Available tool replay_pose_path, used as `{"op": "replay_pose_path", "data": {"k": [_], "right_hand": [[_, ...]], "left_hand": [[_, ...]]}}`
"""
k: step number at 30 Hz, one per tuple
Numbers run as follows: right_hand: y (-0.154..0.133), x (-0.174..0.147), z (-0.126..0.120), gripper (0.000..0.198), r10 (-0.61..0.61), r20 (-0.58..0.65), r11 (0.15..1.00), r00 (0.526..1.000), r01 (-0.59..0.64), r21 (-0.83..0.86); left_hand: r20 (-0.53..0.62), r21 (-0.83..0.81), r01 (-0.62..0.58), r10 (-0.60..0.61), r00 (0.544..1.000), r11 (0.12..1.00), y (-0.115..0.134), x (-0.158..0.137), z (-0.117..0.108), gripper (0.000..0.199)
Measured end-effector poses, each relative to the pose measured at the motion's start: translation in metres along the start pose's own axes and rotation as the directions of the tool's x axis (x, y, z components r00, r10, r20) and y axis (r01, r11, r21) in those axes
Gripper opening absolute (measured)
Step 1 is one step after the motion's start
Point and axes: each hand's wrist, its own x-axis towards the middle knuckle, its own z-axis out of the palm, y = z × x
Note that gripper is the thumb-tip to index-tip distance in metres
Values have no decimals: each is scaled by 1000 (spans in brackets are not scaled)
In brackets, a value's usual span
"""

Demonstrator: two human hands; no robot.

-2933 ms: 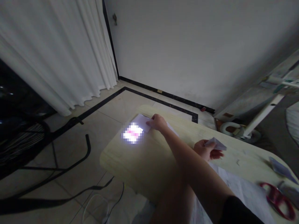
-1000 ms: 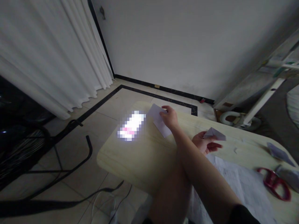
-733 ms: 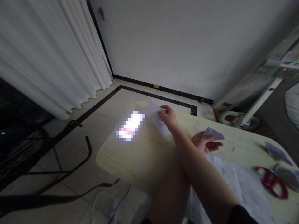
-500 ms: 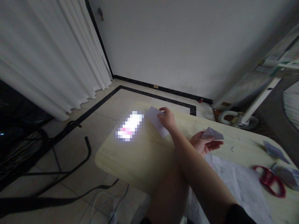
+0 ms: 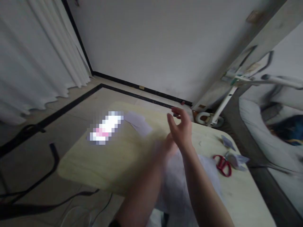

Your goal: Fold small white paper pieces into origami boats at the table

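My right hand (image 5: 181, 127) is raised over the far side of the table, thumb and fingers apart, with nothing visible between them. Close behind and below its wrist is my left hand (image 5: 169, 146), smeared by motion and partly covered, so I cannot see what its fingers hold. Left of both hands, overlapping pale paper sheets (image 5: 139, 123) lie flat on the wooden table (image 5: 106, 160). The folded paper from the earlier frame is not visible near the hands.
A glowing pixelated rectangle (image 5: 106, 127) lies at the left. Under my forearms is a large thin sheet (image 5: 177, 179). Red-handled scissors (image 5: 222, 165) lie at the right beside a folded paper piece (image 5: 238, 160); another folded piece (image 5: 228, 142) is farther back.
My right hand has let go of the paper sheet at the left and moved right. My left hand has drawn back toward me, and my arms no longer cross. The view has swung right.
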Motion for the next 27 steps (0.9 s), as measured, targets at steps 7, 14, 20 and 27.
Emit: {"op": "replay_pose_path", "data": {"k": [7,14,20,27], "right_hand": [[95,-44,-93,41,402,116,910,908,-410,58],[116,-64,-87,28,437,243,784,866,-500,369],[122,-72,-94,28,446,318,715,837,-547,436],[122,-73,-95,33,390,435,701,812,-568,431]], "left_hand": [[33,250,-35,28,999,968,-4,-4,2,31],[41,588,-66,53,998,806,1,-18,12,28],[75,738,-137,121,990,661,-1,-18,12,24],[109,734,-151,104,989,663,-3,-18,11,25]]}}
